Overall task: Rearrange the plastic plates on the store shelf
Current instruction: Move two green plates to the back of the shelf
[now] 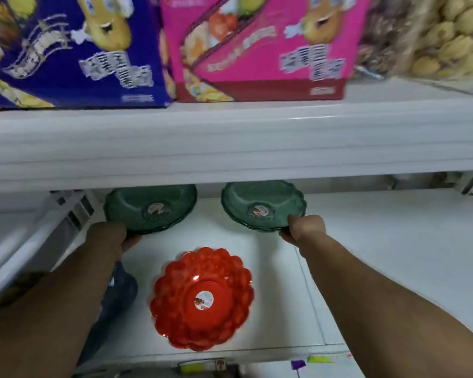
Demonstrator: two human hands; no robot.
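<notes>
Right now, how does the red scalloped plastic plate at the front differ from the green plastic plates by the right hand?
The red scalloped plastic plate is bright red; the green plastic plates are dark green. The red one lies untouched near the shelf's front edge, while the green ones sit further back, partly under the upper shelf, with the right hand gripping their rim. Both have wavy rims and a round centre sticker.

Two dark green scalloped plates sit at the back of the white shelf, left green plate and right green plate apart, each with a round sticker inside. Red bumpy-rimmed plate lies nearer the front edge, between them, sticker in the middle too.
</notes>
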